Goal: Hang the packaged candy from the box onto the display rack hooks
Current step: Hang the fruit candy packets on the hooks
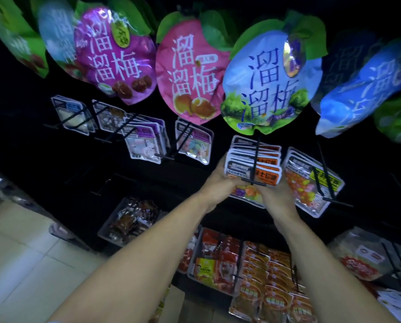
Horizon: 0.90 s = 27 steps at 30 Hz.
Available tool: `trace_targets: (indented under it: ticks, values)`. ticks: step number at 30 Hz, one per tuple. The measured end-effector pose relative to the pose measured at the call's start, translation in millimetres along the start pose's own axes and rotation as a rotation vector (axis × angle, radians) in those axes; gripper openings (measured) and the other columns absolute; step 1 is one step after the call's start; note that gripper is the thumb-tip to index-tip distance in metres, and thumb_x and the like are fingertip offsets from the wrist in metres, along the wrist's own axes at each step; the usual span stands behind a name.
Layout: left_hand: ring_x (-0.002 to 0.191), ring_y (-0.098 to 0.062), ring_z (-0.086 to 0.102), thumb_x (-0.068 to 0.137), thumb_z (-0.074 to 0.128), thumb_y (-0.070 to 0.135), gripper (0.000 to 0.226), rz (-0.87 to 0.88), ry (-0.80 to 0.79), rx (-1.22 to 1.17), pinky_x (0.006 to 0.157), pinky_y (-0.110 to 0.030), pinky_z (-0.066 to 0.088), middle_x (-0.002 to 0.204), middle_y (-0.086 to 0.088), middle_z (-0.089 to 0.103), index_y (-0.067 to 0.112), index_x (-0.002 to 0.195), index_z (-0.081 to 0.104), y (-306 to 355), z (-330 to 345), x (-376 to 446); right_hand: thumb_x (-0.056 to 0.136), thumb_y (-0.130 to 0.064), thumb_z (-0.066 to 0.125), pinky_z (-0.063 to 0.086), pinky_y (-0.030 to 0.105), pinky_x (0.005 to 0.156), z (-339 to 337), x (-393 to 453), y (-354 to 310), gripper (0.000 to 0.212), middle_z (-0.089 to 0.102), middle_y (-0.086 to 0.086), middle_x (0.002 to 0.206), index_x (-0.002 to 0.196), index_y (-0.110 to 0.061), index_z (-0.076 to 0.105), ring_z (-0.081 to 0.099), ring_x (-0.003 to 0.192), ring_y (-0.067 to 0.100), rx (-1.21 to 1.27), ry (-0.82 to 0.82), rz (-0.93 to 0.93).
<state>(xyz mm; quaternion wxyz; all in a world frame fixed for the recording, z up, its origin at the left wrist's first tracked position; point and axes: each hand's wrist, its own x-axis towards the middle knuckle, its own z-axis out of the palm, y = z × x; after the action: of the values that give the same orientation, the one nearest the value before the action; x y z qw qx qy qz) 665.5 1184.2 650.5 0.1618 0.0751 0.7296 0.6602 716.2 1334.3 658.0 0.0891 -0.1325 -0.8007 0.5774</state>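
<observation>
Dark shop shelving fills the view, a black display rack hung with snack bags, and pale floor tiles at lower left. Both bare arms reach up and forward to the middle of the rack. The left hand grips the left edge of a stack of candy packets, fingers curled round it. The right hand holds the lower part of the front packet from below, fingers curled against it, where coloured sweets show through clear film. The stack, with white tops and orange labels, hangs on a black hook whose crossbar tip sits just in front of the foremost packet.

Just right of the stack, another hook carries packets of red and yellow sweets. To the left hang smaller clear packets with purple labels and pastel sweets. Above, large fruit-shaped bags hang in a row: purple, pink, pale blue, and a blurred blue one at right. Below the arms, red and orange packets are packed closely on lower hooks, and a clear bin of dark wrapped snacks sits to their left.
</observation>
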Motion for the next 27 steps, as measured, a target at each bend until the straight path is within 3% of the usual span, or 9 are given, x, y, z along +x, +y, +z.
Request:
trace_targets:
  ticks: [3, 6, 9, 13, 16, 19, 21, 24, 27]
  values:
    - [0.126, -0.012, 0.062, 0.076, 0.080, 0.020, 0.097, -0.049, 0.000, -0.006, 0.114, -0.042, 0.047, 0.136, 0.007, 0.067, 0.037, 0.158, 0.030, -2.0, -1.4, -3.1, 0.094, -0.035, 0.070, 0.048, 0.035, 0.087, 4.3, -2.8, 6.2, 0.020, 0.072, -0.009, 0.104, 0.113, -0.028, 0.068, 0.068, 0.101, 0.013, 0.066, 0.019, 0.034]
    - [0.138, -0.008, 0.051, 0.070, 0.083, 0.041, 0.109, -0.119, 0.014, 0.018, 0.119, -0.037, 0.039, 0.154, 0.010, 0.052, 0.043, 0.161, 0.021, -3.7, -3.7, -15.5, 0.094, -0.044, 0.068, 0.043, 0.036, 0.094, 10.1, -17.1, 14.9, 0.023, 0.068, -0.015, 0.111, 0.116, -0.040, 0.062, 0.062, 0.100, 0.009, 0.109, 0.000, 0.086]
    - [0.139, -0.003, 0.039, 0.091, 0.077, 0.028, 0.095, -0.196, 0.031, 0.049, 0.111, -0.024, 0.034, 0.155, 0.016, 0.040, 0.034, 0.164, 0.015, -23.4, -7.5, -39.6, 0.086, -0.062, 0.068, 0.043, 0.038, 0.101, 16.9, -34.2, 40.9, 0.046, 0.065, -0.013, 0.127, 0.126, -0.041, 0.060, 0.060, 0.116, 0.013, 0.081, -0.105, 0.189]
    - [0.146, -0.022, 0.043, 0.097, 0.071, 0.027, 0.091, -0.336, 0.147, 0.074, 0.105, -0.023, 0.041, 0.163, 0.004, 0.036, 0.032, 0.165, 0.010, -73.6, -14.8, -82.2, 0.088, -0.049, 0.073, 0.038, 0.042, 0.114, 25.3, -48.1, 79.8, 0.083, 0.046, 0.003, 0.156, 0.156, -0.018, 0.037, 0.046, 0.141, 0.024, -0.076, -0.306, 0.340]
    - [0.125, -0.020, 0.059, 0.095, 0.073, 0.027, 0.094, -0.485, 0.223, 0.075, 0.099, -0.026, 0.043, 0.149, 0.002, 0.045, 0.030, 0.165, 0.011, -117.2, -21.4, -129.3, 0.092, -0.028, 0.075, 0.038, 0.038, 0.116, 36.2, -61.8, 94.1, 0.072, 0.047, 0.009, 0.155, 0.154, -0.010, 0.042, 0.048, 0.140, 0.025, -0.181, -0.506, 0.390]
    - [0.131, -0.021, 0.056, 0.085, 0.080, 0.031, 0.089, -0.600, 0.313, 0.047, 0.105, -0.031, 0.047, 0.158, -0.004, 0.046, 0.036, 0.156, 0.025, -163.4, -23.2, -178.9, 0.093, -0.011, 0.072, 0.044, 0.022, 0.099, 56.4, -78.1, 105.4, 0.052, 0.059, 0.013, 0.143, 0.142, -0.001, 0.056, 0.062, 0.122, 0.016, -0.246, -0.628, 0.385]
    - [0.116, -0.023, 0.064, 0.088, 0.079, 0.022, 0.083, -0.676, 0.409, 0.042, 0.093, -0.035, 0.054, 0.152, -0.010, 0.053, 0.026, 0.156, 0.033, -177.0, -22.0, -211.6, 0.092, -0.013, 0.073, 0.045, 0.012, 0.079, 77.9, -90.8, 113.4, 0.041, 0.067, 0.014, 0.132, 0.131, -0.003, 0.065, 0.070, 0.103, 0.007, -0.308, -0.716, 0.341]
    - [0.104, -0.022, 0.064, 0.094, 0.071, 0.004, 0.073, -0.762, 0.462, 0.005, 0.072, -0.020, 0.052, 0.148, -0.020, 0.054, 0.010, 0.157, 0.034, -193.3, -24.1, -257.8, 0.092, -0.022, 0.074, 0.042, 0.017, 0.074, 108.1, -115.4, 126.1, 0.035, 0.066, -0.002, 0.118, 0.126, -0.015, 0.069, 0.066, 0.110, 0.018, -0.384, -0.842, 0.312]
    - [0.114, -0.019, 0.059, 0.096, 0.068, 0.010, 0.067, -0.830, 0.466, 0.051, 0.090, -0.024, 0.050, 0.152, -0.013, 0.051, 0.013, 0.156, 0.037, -217.2, -39.3, -294.7, 0.094, -0.028, 0.073, 0.048, 0.022, 0.081, 135.4, -143.2, 131.5, 0.046, 0.065, -0.005, 0.128, 0.137, -0.016, 0.063, 0.062, 0.107, 0.015, -0.468, -0.949, 0.279]
